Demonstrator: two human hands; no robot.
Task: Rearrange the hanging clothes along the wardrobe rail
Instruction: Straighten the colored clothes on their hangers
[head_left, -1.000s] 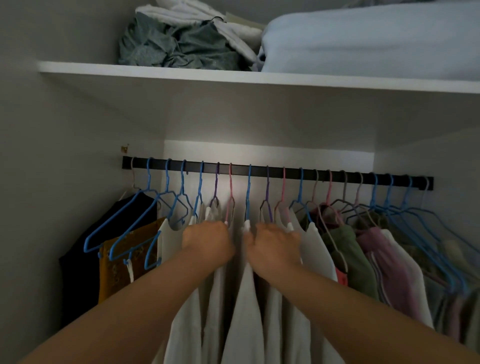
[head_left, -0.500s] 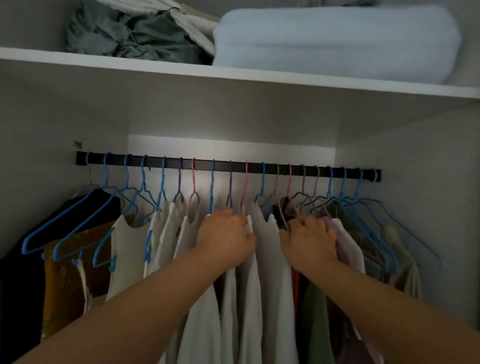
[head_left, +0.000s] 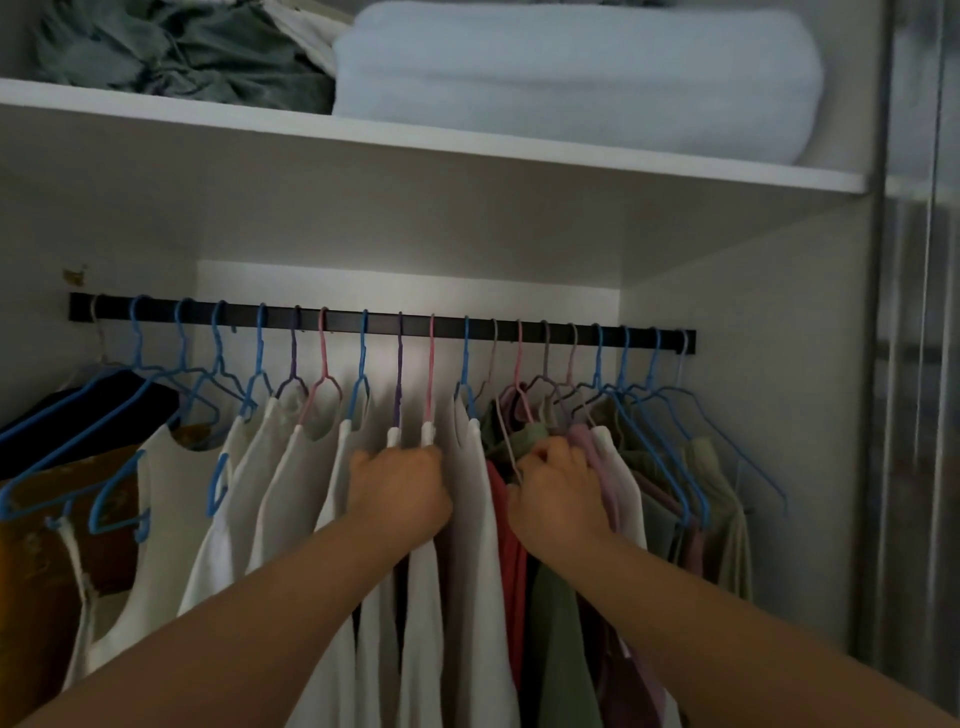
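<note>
Upper shelf: the white wardrobe shelf (head_left: 467, 150) carries a folded pale blue blanket (head_left: 571, 78) on the right and a crumpled grey-green cloth (head_left: 171, 57) on the left, touching each other.
Rail: the black metal wardrobe rail (head_left: 530, 328) spans the compartment under the shelf, hung end to end with thin blue, pink and purple wire hangers (head_left: 362, 358).
Clothes: white sleeveless garments (head_left: 291, 483) hang in the middle; a mustard patterned garment (head_left: 47, 545) and a black one hang at far left; olive, red and pink garments (head_left: 558, 623) crowd the right.
Left hand: the left hand (head_left: 397, 491) has its fingers curled into the white fabric just below a purple and a pink hanger.
Right hand: the right hand (head_left: 563, 491) grips the bunched shoulders of the olive and pink clothes.
Between the hands: one white garment hangs in the gap.
In the way: bare blue hangers tilt over the left-hand clothes.
Hard to see: both hands' fingertips are buried in cloth; the lower hems are cut off; the wardrobe is dim.
</note>
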